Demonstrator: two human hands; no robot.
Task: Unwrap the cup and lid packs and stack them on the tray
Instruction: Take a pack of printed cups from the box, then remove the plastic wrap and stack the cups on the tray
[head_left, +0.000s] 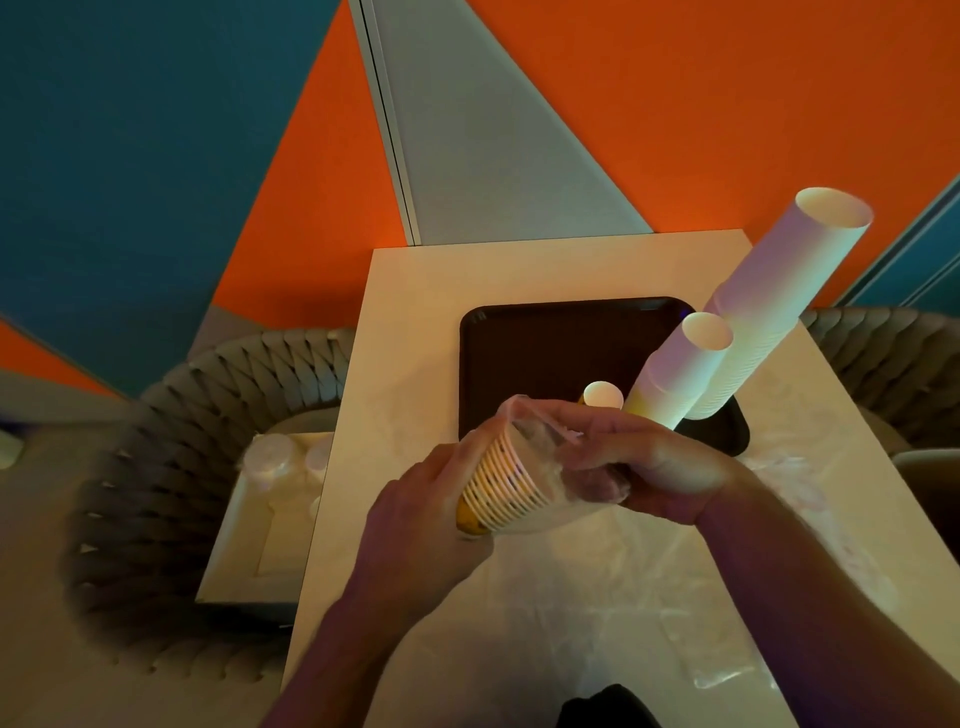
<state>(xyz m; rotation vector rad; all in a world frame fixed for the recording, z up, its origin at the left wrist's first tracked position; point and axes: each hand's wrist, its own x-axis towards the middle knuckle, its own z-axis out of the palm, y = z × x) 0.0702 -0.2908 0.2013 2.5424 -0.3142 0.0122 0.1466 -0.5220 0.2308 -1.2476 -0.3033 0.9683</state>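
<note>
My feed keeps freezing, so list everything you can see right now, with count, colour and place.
tray: one, dark, on table's far half
upright cup stacks: three, white, on tray's right side; tallest rightmost
table: one, pale, centre
loose plastic wrap: clear, on table's near part
wrapped packs: count unclear, clear-white, in box left of table
woven chairs: two, grey, left and right of table
cup pack: one, white, ribbed rims, partly in wrap, held above table
left hand: grips cup pack
right hand: pinches its wrap

Woven grey chair (171, 441) left of pale table (415, 322); second woven chair (883, 364) right; orange wall (675, 104) behind.
</note>
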